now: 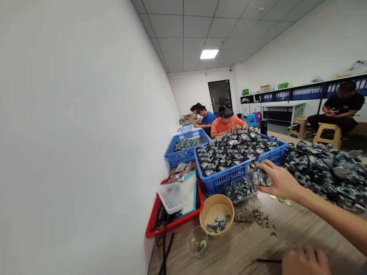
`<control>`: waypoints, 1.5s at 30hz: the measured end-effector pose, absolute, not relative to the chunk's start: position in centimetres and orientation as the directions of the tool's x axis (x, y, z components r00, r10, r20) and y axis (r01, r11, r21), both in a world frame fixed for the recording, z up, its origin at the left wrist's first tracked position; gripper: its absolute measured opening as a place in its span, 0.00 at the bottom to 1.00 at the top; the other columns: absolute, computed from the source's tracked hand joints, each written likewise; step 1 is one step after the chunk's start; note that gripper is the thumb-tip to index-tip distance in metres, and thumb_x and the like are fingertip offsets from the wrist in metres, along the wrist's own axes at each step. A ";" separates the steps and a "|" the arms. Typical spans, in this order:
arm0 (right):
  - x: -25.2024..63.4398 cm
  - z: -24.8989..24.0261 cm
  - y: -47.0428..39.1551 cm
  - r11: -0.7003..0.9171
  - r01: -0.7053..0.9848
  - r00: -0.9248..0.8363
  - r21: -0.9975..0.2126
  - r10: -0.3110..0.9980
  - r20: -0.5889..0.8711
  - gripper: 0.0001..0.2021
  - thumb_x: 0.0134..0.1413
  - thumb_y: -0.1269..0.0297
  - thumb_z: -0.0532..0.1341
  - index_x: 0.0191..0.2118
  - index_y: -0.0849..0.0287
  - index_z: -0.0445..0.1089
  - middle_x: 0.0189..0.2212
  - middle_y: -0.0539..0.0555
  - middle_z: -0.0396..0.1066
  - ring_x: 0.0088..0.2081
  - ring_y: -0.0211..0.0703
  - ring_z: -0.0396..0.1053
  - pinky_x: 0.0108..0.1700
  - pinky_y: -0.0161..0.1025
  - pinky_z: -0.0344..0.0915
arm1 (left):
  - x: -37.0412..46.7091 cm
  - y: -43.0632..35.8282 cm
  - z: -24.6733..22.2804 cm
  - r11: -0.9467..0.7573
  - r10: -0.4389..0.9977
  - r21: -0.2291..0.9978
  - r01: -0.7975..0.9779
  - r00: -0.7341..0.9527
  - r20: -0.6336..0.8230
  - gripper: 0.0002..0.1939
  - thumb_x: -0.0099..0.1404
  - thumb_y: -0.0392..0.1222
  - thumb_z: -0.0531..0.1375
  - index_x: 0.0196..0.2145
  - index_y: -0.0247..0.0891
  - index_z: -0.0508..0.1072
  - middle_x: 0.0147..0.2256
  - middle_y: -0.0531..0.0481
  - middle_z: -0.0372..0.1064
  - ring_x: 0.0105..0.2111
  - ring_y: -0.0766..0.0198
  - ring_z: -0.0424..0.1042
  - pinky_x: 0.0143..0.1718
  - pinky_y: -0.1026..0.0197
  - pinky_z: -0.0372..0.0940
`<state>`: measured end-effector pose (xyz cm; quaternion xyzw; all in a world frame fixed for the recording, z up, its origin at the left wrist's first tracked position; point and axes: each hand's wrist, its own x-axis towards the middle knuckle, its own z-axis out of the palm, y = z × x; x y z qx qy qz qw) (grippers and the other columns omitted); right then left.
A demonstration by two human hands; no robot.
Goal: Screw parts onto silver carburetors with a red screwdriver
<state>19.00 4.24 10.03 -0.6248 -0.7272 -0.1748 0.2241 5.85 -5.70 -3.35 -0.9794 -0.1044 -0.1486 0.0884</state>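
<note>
My right hand (pixel 273 177) reaches in from the right and grips a grey metal carburetor (pixel 258 176), thumb below and fingers above. It is held in front of a blue crate (pixel 237 173) heaped with similar carburetors. At the bottom edge my left hand (pixel 306 262) is curled and slightly blurred, with its lower part out of view. A thin black rod (pixel 268 261) sticks out from it to the left; its kind cannot be made out. Below the carburetor stands a clear tray (pixel 242 198) of small metal parts. Brass-coloured screws (pixel 259 218) lie scattered nearby.
More carburetors (pixel 329 175) are piled at right. A tan bowl (pixel 217 202), a clear cup (pixel 197 242) and a red tray (pixel 151 229) stand at left, beside the white wall (pixel 86 152). Another blue crate (pixel 179 154) and several people are farther back.
</note>
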 end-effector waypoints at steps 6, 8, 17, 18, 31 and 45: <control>21.0 2.2 -7.5 0.025 0.987 0.043 -0.161 0.913 0.406 0.26 0.54 0.46 0.67 0.56 0.51 0.68 0.52 0.60 0.74 0.41 0.57 0.80 0.39 0.47 0.75 | 4.1 -7.6 -1.5 -0.939 -0.241 -0.342 0.041 0.631 0.737 0.12 0.59 0.38 0.65 0.23 0.40 0.64 0.18 0.55 0.59 0.15 0.66 0.58 0.13 0.58 0.41; 21.3 0.7 -9.4 -0.026 0.989 0.079 -0.149 0.928 0.365 0.26 0.53 0.47 0.68 0.56 0.51 0.68 0.53 0.60 0.73 0.41 0.58 0.81 0.39 0.49 0.76 | 3.7 -7.2 -1.1 -0.935 -0.267 -0.352 0.035 0.584 0.766 0.08 0.61 0.37 0.63 0.26 0.39 0.67 0.19 0.55 0.59 0.16 0.67 0.59 0.15 0.60 0.45; 22.3 -1.7 -10.8 -0.132 0.972 0.170 -0.196 0.966 0.193 0.27 0.55 0.54 0.64 0.60 0.56 0.66 0.53 0.65 0.71 0.44 0.63 0.79 0.38 0.50 0.75 | 3.2 -4.5 -1.9 -0.954 -0.026 -0.180 0.241 0.532 0.847 0.11 0.62 0.41 0.60 0.24 0.40 0.65 0.20 0.53 0.61 0.18 0.66 0.65 0.18 0.58 0.51; 22.9 -1.7 -11.0 -0.101 0.971 0.139 -0.218 0.976 0.166 0.30 0.53 0.55 0.66 0.62 0.56 0.65 0.56 0.66 0.70 0.46 0.63 0.79 0.40 0.50 0.75 | 3.4 -4.6 -2.1 -0.955 -0.032 -0.184 0.231 0.539 0.842 0.10 0.61 0.41 0.60 0.24 0.40 0.65 0.20 0.53 0.61 0.18 0.66 0.65 0.17 0.58 0.51; 21.8 7.7 4.8 0.182 0.983 -0.176 -0.013 0.965 0.193 0.12 0.73 0.65 0.54 0.53 0.55 0.73 0.49 0.57 0.77 0.48 0.47 0.77 0.48 0.42 0.73 | 4.5 -4.6 -2.9 -0.983 0.016 -0.099 0.156 0.605 0.796 0.12 0.59 0.44 0.64 0.24 0.41 0.64 0.19 0.55 0.63 0.16 0.67 0.65 0.15 0.59 0.50; 21.5 3.2 16.5 0.429 0.822 -0.479 0.374 0.876 0.048 0.16 0.68 0.57 0.64 0.56 0.59 0.71 0.55 0.58 0.72 0.53 0.49 0.74 0.54 0.53 0.74 | 5.3 -4.8 -3.3 -0.968 0.026 -0.111 0.225 0.527 0.849 0.14 0.50 0.44 0.65 0.21 0.41 0.61 0.17 0.58 0.60 0.14 0.71 0.62 0.13 0.60 0.44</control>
